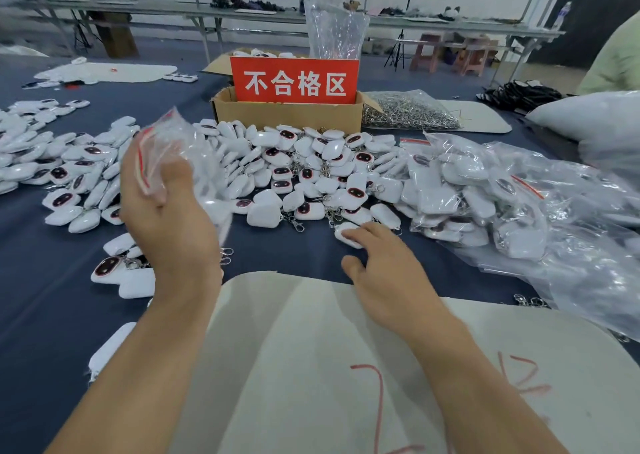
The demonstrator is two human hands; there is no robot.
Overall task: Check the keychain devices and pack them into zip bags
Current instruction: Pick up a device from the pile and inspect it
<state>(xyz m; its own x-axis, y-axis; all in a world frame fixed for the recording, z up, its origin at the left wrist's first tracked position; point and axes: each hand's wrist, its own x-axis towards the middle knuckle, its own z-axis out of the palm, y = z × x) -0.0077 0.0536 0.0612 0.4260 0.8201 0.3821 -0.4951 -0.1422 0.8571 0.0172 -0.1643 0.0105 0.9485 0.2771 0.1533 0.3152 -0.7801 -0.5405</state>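
Biggest worry for me is the left hand [166, 218], up at 10 o'clock with thumb and fingers curled round the clear, crinkly thin-plastic zip bags with red seal strips [162, 142]. That film is slick, so it could slide loose. It's blurred there, so I can't tell if it's one bag or a bunch. The right hand [384, 263] at 1 o'clock has its fingers nearly straight, with the tips just resting on a small white rounded-square plastic keychain device [346, 236] and gripping nothing. That device lies on the dark blue table cloth [277, 249] at the near edge of the big heap of white keychain devices [304, 173] at 12. The shells look glossy and hard, and the little metal clips look tangle-prone, so lifting one might drag a neighbour along. An unchecked one could also stray into the bagged devices [502, 194] at 2 o'clock instead of the brown cardboard box with the red sign [287, 116].
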